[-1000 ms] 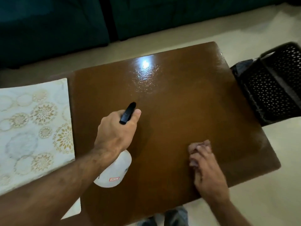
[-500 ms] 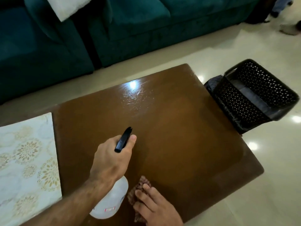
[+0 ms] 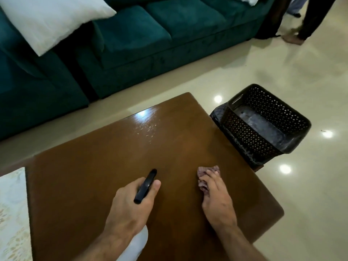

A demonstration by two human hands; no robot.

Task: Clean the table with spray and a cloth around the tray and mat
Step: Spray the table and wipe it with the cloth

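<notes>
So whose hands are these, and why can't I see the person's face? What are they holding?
There is no machine here, just a person. The camera sits on their head and looks forward and down, so you see their two hands but never their face. This is the only picture from this moment, taken from that head camera.

The left hand has its grip round a spray bottle with a white body and a black nozzle pointing forward. The right hand presses a small brownish cloth flat on the brown table with straight fingers.

At the table's left edge lies a pale patterned mat. Beside the table, on the shiny floor, stands a black basket. Behind is a green sofa with a white cushion.
</notes>
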